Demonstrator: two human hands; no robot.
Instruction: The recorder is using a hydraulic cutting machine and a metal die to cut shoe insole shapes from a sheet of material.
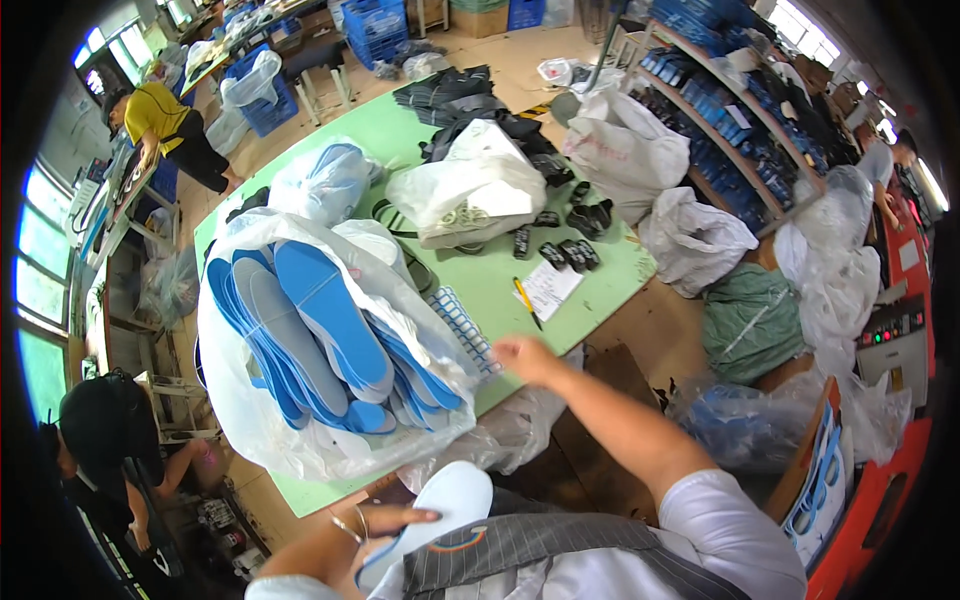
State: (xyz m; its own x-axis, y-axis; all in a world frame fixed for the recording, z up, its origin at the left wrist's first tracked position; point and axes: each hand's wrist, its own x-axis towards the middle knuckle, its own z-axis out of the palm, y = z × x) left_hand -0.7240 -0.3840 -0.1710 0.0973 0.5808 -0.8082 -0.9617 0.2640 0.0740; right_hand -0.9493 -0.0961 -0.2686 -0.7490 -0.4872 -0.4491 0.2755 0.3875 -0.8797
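My left hand (385, 522) grips a pale blue-white insole (450, 505) low in front of my body, thumb on its upper face. My right hand (528, 360) is at the table's near right edge with its fingers drawn together. It is beside the lower end of a white sheet with blue grid marks (460, 325); what its fingers hold, if anything, is too small and smeared to make out. Left of the sheet, a large open plastic bag (240, 420) holds stacks of blue and grey insoles (325, 315).
The green table (610, 275) also bears a tied bag (325, 185), a white bag (470, 185), black straps (570, 255), paper (552, 292) and a yellow pen (526, 302). Sacks (690, 240) and a shelf (720, 130) stand right. A person in yellow (165, 125) works far left.
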